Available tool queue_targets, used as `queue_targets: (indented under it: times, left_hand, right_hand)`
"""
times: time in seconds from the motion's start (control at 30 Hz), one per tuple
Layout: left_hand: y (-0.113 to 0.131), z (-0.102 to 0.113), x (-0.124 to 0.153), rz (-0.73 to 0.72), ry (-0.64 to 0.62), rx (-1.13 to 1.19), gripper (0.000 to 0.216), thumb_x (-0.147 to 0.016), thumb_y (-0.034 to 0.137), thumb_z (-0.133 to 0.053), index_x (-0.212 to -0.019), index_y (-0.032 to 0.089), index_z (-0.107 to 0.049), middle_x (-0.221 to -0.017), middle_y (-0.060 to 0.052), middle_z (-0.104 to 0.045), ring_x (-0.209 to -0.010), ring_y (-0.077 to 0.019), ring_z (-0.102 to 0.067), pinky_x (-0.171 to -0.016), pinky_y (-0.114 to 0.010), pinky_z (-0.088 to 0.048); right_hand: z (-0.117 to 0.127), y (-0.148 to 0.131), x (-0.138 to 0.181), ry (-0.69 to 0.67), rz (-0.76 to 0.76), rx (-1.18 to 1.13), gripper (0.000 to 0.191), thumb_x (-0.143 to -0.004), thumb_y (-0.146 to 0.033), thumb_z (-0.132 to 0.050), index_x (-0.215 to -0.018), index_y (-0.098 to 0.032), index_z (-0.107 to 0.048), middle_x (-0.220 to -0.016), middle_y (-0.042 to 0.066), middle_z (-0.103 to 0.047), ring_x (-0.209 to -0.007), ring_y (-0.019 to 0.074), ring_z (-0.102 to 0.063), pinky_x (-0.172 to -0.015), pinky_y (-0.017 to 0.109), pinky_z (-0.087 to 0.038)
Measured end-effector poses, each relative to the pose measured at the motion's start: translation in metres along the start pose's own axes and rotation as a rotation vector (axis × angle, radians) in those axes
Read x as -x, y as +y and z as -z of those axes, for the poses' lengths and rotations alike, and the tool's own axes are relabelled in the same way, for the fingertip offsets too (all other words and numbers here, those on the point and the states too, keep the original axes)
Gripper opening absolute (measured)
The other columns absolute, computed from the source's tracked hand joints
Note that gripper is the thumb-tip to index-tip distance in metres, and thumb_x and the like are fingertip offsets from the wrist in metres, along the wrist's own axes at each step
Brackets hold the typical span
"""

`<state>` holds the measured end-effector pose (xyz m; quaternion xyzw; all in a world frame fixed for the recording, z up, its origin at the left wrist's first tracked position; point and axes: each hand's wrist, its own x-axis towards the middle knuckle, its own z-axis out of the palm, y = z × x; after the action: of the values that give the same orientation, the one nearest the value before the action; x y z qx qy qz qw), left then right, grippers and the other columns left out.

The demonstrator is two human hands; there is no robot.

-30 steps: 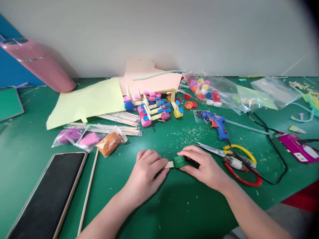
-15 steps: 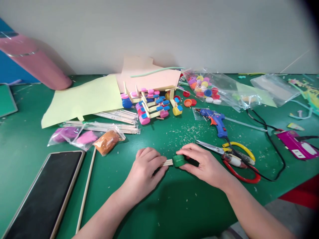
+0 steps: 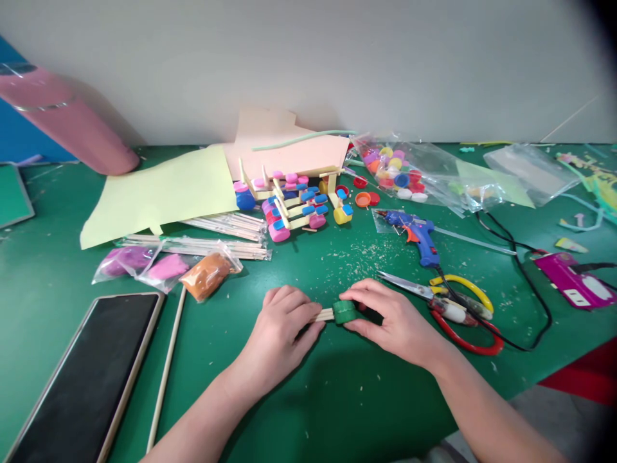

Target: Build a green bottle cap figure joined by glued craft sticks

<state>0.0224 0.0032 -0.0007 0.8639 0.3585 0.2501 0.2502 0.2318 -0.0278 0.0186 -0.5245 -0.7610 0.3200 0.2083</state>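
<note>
My left hand [image 3: 284, 328] rests knuckles-up on the green table, fingers curled around a short bundle of wooden sticks [image 3: 325, 314] whose end pokes out to the right. My right hand [image 3: 390, 318] pinches a green bottle cap [image 3: 344, 312] between thumb and fingers, pressed against the end of the sticks. Both hands sit near the table's front middle.
Scissors [image 3: 414, 289], yellow and red pliers [image 3: 465, 312] and a blue glue gun [image 3: 419, 236] lie right of my hands. A stick-and-cap model [image 3: 294, 202], paper sheets [image 3: 164, 193], clay bags [image 3: 207, 273], a long dowel [image 3: 166, 370] and a tablet [image 3: 87, 373] lie around.
The view shifted slightly a second ago. My hands have stayed together on the sticks and the green cap, with hardly any movement.
</note>
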Motion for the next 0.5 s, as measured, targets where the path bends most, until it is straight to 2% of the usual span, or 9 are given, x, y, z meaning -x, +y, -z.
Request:
queue_targets:
  times: [0.5]
  left_hand:
    - [-0.0008,-0.0019,0.0013,0.001,0.002,0.037,0.01,-0.082,0.018,-0.053,-0.085,0.018,-0.062,-0.075,-0.004,-0.061,-0.074,-0.0178,-0.051,-0.068,-0.033,-0.038]
  right_hand:
    - [-0.0021,-0.0002,0.0013,0.016,0.007,-0.009,0.028,-0.081,-0.024,-0.058,-0.11,-0.025,-0.056,-0.106,0.006,-0.057,-0.094,0.0201,-0.056,-0.081,0.032,-0.047]
